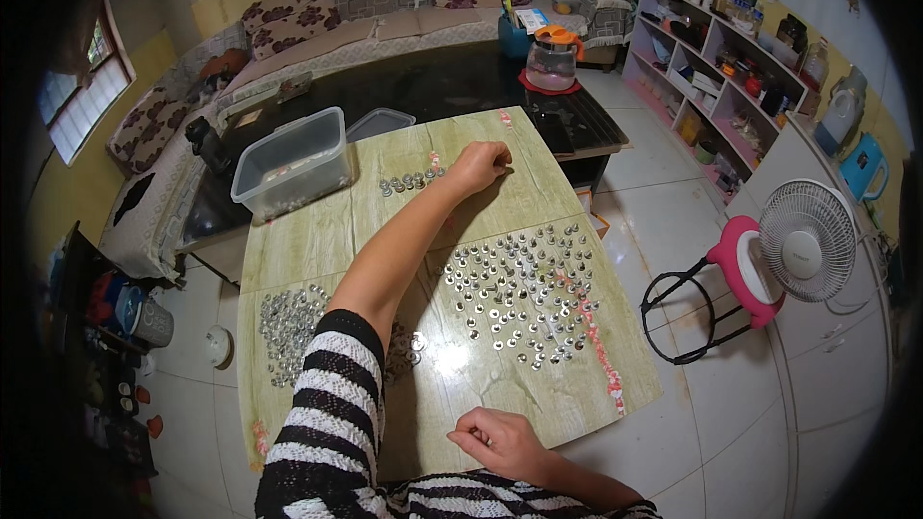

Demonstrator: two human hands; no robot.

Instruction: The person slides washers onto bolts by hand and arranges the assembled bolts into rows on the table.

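My left arm, in a black-and-white striped sleeve, reaches across the light wood-patterned table (519, 207). My left hand (481, 167) is closed near the far edge, fingers curled under; what they hold, if anything, is hidden. Beside its wrist stands a short double row of small silver metal pieces (409, 183). Close to my body, my right hand (502, 442) is curled with thumb and forefinger together, its contents not visible. Many small metal pieces with round bases and upright stems (519, 293) spread across the right half. A denser heap of shiny pieces (288, 327) lies left of my sleeve.
A clear plastic tub (296, 168) stands at the far left corner, its lid (380, 123) behind it. On the black table beyond are a glass jug with an orange lid (553, 58) and a dark bottle (205, 142). A white fan on a pink stool (745, 274) stands right.
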